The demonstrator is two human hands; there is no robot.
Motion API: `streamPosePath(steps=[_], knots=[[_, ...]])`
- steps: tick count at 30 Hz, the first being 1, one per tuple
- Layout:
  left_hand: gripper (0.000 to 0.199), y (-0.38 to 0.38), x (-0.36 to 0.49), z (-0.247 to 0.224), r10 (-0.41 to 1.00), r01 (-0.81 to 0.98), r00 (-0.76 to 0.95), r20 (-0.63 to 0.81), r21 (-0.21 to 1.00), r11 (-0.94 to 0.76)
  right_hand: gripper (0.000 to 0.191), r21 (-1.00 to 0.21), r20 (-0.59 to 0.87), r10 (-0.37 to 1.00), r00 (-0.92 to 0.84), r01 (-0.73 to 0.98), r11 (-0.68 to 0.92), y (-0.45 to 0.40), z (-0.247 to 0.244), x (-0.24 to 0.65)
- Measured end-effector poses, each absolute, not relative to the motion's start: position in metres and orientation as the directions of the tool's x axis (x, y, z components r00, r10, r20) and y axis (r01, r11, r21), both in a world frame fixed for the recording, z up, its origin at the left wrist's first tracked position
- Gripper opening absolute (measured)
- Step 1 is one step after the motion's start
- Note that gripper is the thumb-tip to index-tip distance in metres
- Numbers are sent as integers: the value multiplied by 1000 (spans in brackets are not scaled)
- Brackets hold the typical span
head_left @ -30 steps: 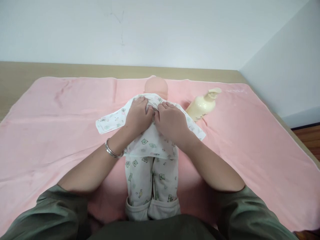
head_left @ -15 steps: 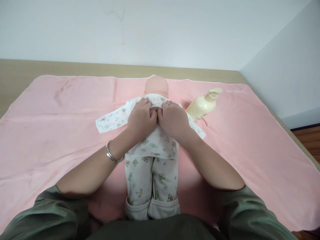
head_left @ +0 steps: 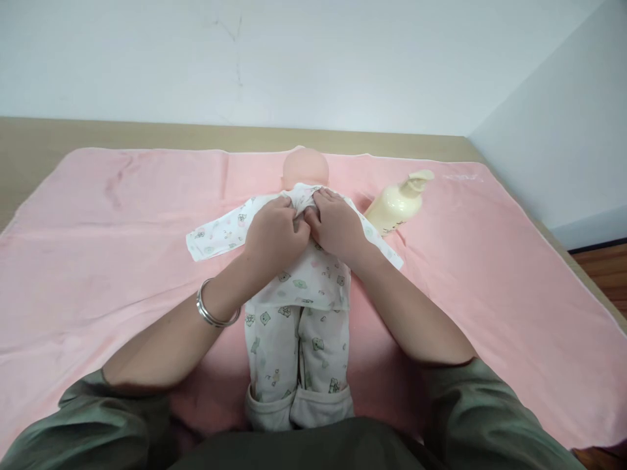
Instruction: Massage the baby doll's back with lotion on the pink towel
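A bald baby doll [head_left: 305, 168] lies in the middle with its head away from me, its face not visible. It wears a white printed top [head_left: 313, 281] with sleeves spread to both sides, and matching trousers [head_left: 275, 352] with folded cuffs. My left hand [head_left: 277, 232] pinches the top's cloth at the upper body, just below the head. Close beside it, my right hand [head_left: 337, 228] grips the same cloth, thumb near the left thumb. The fabric between them is bunched up. My fingertips are partly hidden in the folds.
A cream pump bottle [head_left: 396, 203] lies tilted on the right, next to the doll's right-hand sleeve. A pink cloth [head_left: 490, 274] covers most of the wooden table [head_left: 161, 134]. A white wall [head_left: 313, 65] stands behind it.
The cloth between my hands has gone from smooth to gathered and twisted. My left hand has shifted slightly left, and my right fingers have moved slightly left and up.
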State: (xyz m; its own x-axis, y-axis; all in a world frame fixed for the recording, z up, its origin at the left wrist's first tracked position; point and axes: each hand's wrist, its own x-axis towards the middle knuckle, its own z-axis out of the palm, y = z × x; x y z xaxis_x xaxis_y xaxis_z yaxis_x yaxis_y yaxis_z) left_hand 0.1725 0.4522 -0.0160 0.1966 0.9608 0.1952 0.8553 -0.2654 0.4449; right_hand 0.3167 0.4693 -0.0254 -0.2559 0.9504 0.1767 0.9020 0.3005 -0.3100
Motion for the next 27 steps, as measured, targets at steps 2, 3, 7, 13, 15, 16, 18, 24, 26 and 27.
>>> streamPosePath(steps=[2, 3, 7, 13, 15, 16, 18, 24, 26, 27], knots=[[20, 448, 176, -17, 954, 862, 202, 222, 422, -281, 38, -292, 170, 950, -263, 907, 303, 469, -26, 316], [18, 448, 177, -18, 951, 859, 207, 231, 422, -290, 40, -283, 169, 950, -262, 910, 302, 469, -26, 316], [27, 452, 178, -24, 938, 833, 256, 232, 439, -336, 41, -237, 209, 944, -256, 923, 303, 462, -27, 314], [39, 472, 170, -37, 920, 806, 302, 250, 449, -386, 32, -128, 263, 915, -306, 929, 347, 443, -26, 309], [41, 477, 168, -43, 928, 803, 260, 266, 474, -361, 33, -120, 245, 918, -313, 930, 349, 439, -23, 306], [43, 479, 168, -46, 934, 801, 235, 271, 490, -344, 34, -130, 235, 922, -307, 931, 342, 438, -22, 305], [46, 480, 169, -50, 940, 790, 198, 279, 522, -322, 37, -172, 230, 932, -278, 931, 320, 441, -23, 304], [53, 477, 170, -52, 950, 766, 146, 275, 577, -284, 53, -297, 291, 935, -204, 910, 291, 457, -40, 303], [57, 477, 170, -52, 954, 771, 141, 266, 575, -274, 55, -323, 286, 939, -192, 903, 283, 459, -44, 303], [58, 478, 170, -52, 955, 772, 140, 263, 574, -271, 56, -331, 283, 940, -191, 900, 283, 459, -45, 303]])
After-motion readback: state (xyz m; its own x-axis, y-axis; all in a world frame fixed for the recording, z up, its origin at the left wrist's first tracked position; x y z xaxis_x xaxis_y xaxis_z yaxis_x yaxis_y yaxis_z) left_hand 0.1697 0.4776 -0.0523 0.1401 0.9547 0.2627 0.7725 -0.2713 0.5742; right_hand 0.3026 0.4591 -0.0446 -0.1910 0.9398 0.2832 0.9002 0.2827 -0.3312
